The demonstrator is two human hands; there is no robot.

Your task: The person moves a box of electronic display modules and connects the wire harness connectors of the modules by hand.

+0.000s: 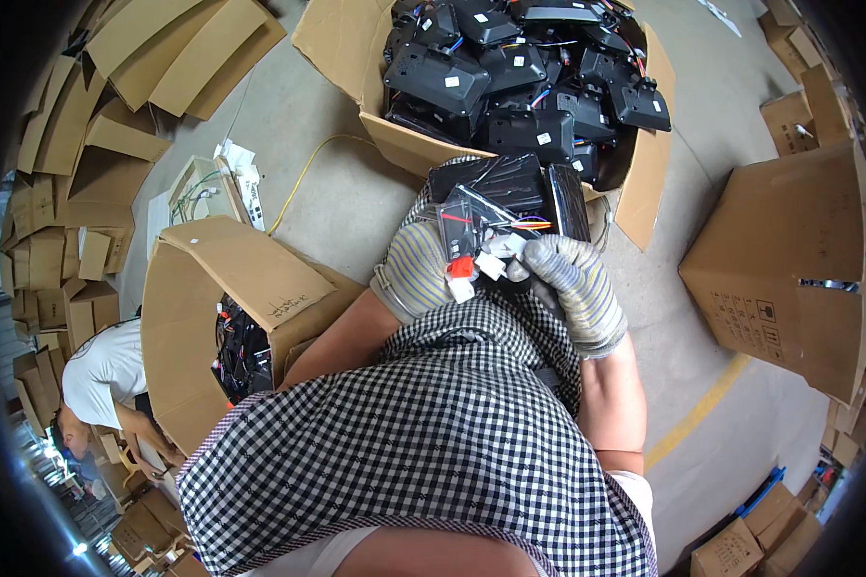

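Observation:
Both my hands wear striped knit work gloves and meet over my checkered apron (423, 385). My left hand (417, 274) is closed at the side of a black plastic-cased unit (460, 223), its fingers partly hidden behind it. From the unit come coloured wires (527, 224) and several white connectors, with a red connector (461, 266) near my left fingers. My right hand (579, 288) has thumb and fingers pinched at a white connector (506, 246). Just beyond my hands lie a black-wrapped package (496, 183) and a narrower black-wrapped piece (568, 202).
Ahead stands an open carton (414, 144) heaped with black units and wires. Another open carton (188, 337) with black parts is at my left; a large carton (779, 269) stands right. A yellow cable (298, 178) crosses the floor. At far left, a person (106, 380) bends over boxes.

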